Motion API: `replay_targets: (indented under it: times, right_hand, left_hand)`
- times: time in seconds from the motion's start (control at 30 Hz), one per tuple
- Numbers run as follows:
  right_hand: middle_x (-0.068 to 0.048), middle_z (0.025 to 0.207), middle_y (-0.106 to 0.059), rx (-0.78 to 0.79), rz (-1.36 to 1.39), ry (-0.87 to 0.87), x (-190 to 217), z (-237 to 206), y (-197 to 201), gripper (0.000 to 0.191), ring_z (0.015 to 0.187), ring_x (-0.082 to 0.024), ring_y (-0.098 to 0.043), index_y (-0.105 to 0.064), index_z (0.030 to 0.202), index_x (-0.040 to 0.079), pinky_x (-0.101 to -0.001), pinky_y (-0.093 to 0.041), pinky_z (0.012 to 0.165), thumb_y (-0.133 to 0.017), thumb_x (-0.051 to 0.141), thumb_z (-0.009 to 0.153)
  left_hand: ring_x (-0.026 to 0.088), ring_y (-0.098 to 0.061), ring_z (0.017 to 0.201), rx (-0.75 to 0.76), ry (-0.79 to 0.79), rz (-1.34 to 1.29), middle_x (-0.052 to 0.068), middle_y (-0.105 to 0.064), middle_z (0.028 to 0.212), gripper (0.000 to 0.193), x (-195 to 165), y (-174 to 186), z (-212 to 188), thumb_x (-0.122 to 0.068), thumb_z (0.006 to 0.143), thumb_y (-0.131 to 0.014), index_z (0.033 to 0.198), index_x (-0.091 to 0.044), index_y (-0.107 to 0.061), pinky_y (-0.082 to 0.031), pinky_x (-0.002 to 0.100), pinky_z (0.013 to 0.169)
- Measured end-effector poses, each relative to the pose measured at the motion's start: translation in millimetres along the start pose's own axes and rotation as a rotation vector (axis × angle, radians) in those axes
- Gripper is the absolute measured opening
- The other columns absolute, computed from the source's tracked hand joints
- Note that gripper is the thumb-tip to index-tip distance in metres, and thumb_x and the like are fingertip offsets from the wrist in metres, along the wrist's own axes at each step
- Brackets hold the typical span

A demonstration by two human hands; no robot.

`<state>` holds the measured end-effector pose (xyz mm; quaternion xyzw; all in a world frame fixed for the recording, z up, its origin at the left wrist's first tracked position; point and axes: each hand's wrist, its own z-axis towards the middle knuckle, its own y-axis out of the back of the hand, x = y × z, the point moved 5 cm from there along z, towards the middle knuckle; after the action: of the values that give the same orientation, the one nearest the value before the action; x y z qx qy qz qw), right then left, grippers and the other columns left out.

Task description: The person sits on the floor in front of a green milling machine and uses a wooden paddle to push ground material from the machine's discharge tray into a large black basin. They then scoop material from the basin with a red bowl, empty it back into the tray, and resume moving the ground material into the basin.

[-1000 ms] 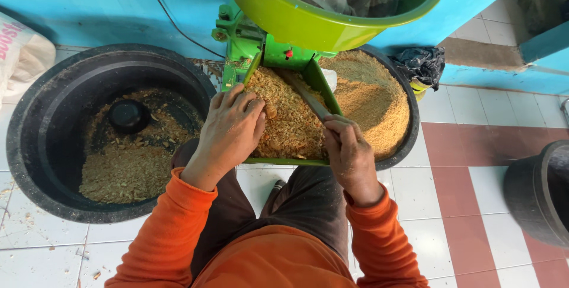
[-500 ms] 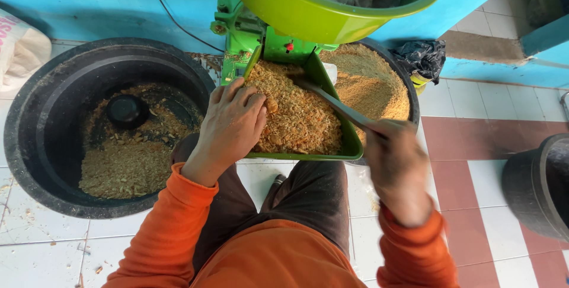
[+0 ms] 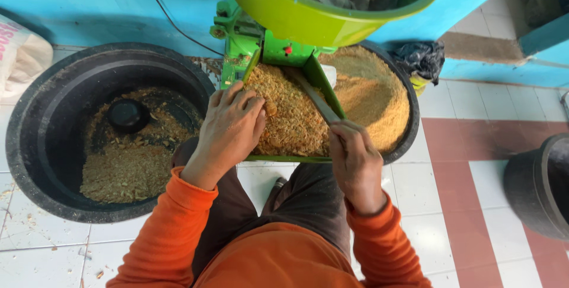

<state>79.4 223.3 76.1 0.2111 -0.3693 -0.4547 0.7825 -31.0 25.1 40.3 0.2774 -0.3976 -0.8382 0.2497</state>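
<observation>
While my left hand [image 3: 232,123] pressed flat, fingers together, on tan chopped feed [image 3: 290,116] heaped in the green metal chute tray [image 3: 323,80], my right hand [image 3: 354,160] clamped a grey stick [image 3: 314,95]; much feed remained unpushed.

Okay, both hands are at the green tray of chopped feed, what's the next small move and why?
Probably push the stick in the right hand forward through the coarse feed toward the green machine. The tray is heaped, the left hand already lies flat on the pile, and the stick points into it.
</observation>
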Motion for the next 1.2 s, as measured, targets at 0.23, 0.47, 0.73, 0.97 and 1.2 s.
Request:
replay_targets:
  times: [0.23, 0.47, 0.73, 0.97, 1.2]
  right_hand:
    - [-0.018, 0.114, -0.074, 0.068, 0.011, 0.006, 2, 8, -4, 0.014, 0.088, -0.026, -0.076, -0.067, 0.108, -0.004, -0.0318, -0.062, 0.074, -0.07, -0.001, 0.095]
    - [-0.015, 0.112, -0.075, 0.01, -0.046, -0.002, 1, -4, 30, 0.011, 0.096, -0.025, -0.078, -0.065, 0.106, -0.002, -0.029, -0.064, 0.08, -0.071, 0.002, 0.098]
    - [-0.018, 0.115, -0.075, 0.064, -0.025, 0.02, -6, 16, -5, 0.013, 0.092, -0.025, -0.077, -0.069, 0.111, -0.004, -0.0292, -0.064, 0.076, -0.068, -0.001, 0.098]
    - [-0.016, 0.113, -0.075, 0.069, 0.018, -0.028, 1, 0, 23, 0.011, 0.09, -0.024, -0.078, -0.07, 0.109, -0.002, -0.0288, -0.065, 0.075, -0.069, 0.001, 0.098]
    - [-0.017, 0.116, -0.075, 0.121, 0.021, 0.012, -7, 17, -7, 0.017, 0.088, -0.022, -0.076, -0.069, 0.113, -0.004, -0.0289, -0.063, 0.071, -0.071, 0.002, 0.097]
  left_hand:
    - [0.034, -0.053, 0.129, -0.024, 0.003, -0.004, 0.012, -0.067, 0.119, 0.025, 0, 1, 0, -0.018, 0.095, -0.063, 0.113, -0.002, -0.069, -0.04, 0.052, 0.108]
    - [0.034, -0.053, 0.13, 0.011, 0.012, -0.005, 0.012, -0.067, 0.119, 0.024, 2, -2, -2, -0.019, 0.099, -0.062, 0.114, -0.002, -0.069, -0.04, 0.052, 0.108]
    - [0.035, -0.053, 0.129, 0.003, 0.009, 0.022, 0.013, -0.067, 0.12, 0.027, 3, -4, -2, -0.02, 0.096, -0.063, 0.115, -0.002, -0.07, -0.039, 0.053, 0.108]
    - [0.034, -0.053, 0.13, 0.009, 0.012, 0.003, 0.012, -0.067, 0.121, 0.026, 3, -1, -2, -0.019, 0.096, -0.064, 0.115, -0.003, -0.07, -0.04, 0.052, 0.108]
    - [0.034, -0.053, 0.13, 0.008, 0.013, 0.01, 0.012, -0.067, 0.121, 0.026, 3, -2, -3, -0.02, 0.097, -0.064, 0.116, -0.003, -0.071, -0.04, 0.052, 0.108]
